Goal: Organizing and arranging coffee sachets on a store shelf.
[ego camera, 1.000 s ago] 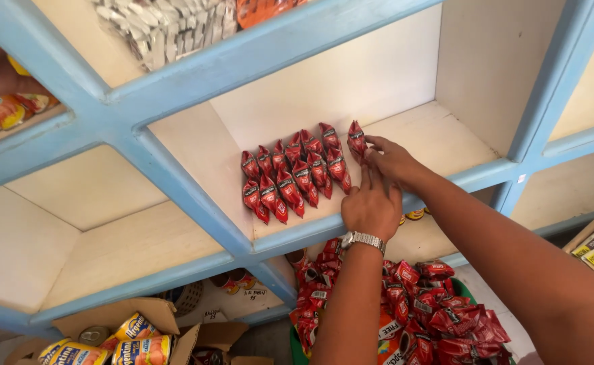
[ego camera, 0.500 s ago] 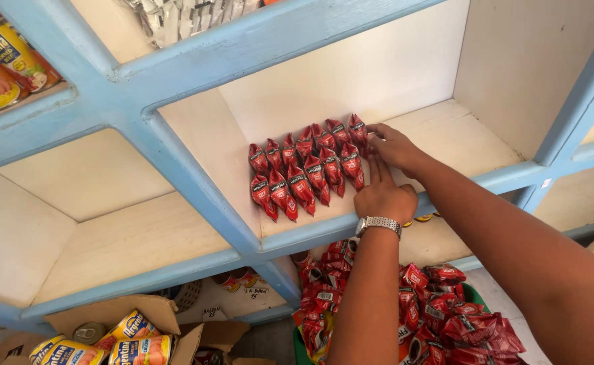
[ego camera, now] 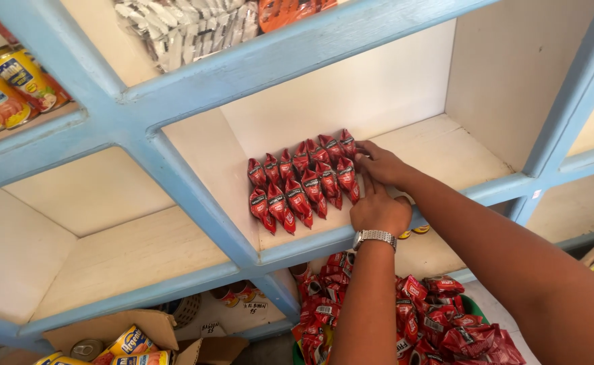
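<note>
Where the blue frame crosses: the shelf has pale boards and open compartments, seen from below and in front.
Red packets: small pointed sachets lie in two slanting rows on the floor of the middle compartment, touching one another, each with a small pale label.
Right hand: the right hand rests on the board at the far end of the rows, its fingertips against the last sachet of the upper row; the grip is loose, fingers spread, closed on nothing.
Left hand: the left hand sits at the front edge just beside the lower row, knuckles curled; whether it grips anything, I cannot tell.
Wrist: a silver watch circles the left wrist.
Below: a heap of red packets fills a green-rimmed container under the arms.
Upper left: yellow tins stand in the neighbouring compartment.
Top: white wrapped sweets lie beside an orange packet.
Bottom left: a brown carton holds yellow-labelled tins.
</note>
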